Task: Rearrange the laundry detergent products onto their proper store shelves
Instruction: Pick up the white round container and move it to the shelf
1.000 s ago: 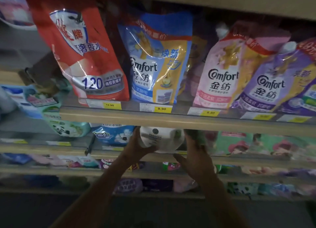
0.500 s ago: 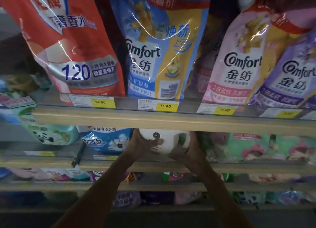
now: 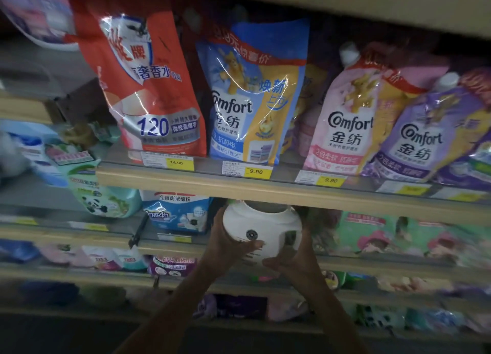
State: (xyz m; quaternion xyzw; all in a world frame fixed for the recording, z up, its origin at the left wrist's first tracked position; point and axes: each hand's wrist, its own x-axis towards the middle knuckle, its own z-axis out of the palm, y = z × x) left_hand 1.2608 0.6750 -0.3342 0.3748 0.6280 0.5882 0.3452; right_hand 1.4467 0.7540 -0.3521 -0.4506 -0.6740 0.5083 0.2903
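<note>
A white detergent bottle (image 3: pixel 263 222) with a small dark round logo sits at the mouth of the second shelf, just under the wooden shelf edge (image 3: pixel 265 187). My left hand (image 3: pixel 225 243) grips its left side and underside, thumb across the front. Cupping its lower right corner is my right hand (image 3: pixel 292 260). The bottle's top is hidden behind the shelf edge. Above stand a red pouch (image 3: pixel 148 88), a blue Comfort pouch (image 3: pixel 252 98), a pink Comfort pouch (image 3: pixel 353 114) and a purple Comfort pouch (image 3: pixel 430 136).
Left of the bottle stand a blue-white powder bag (image 3: pixel 176 211) and a green panda bottle (image 3: pixel 106 202). Green pouches (image 3: pixel 385 236) fill the shelf to its right. Lower shelves hold several more pouches. Yellow price tags (image 3: pixel 256 171) line the shelf edge.
The bottle has come forward and down a little in both hands, showing more of its front. The camera has drawn back, so the upper shelf's pouches look smaller.
</note>
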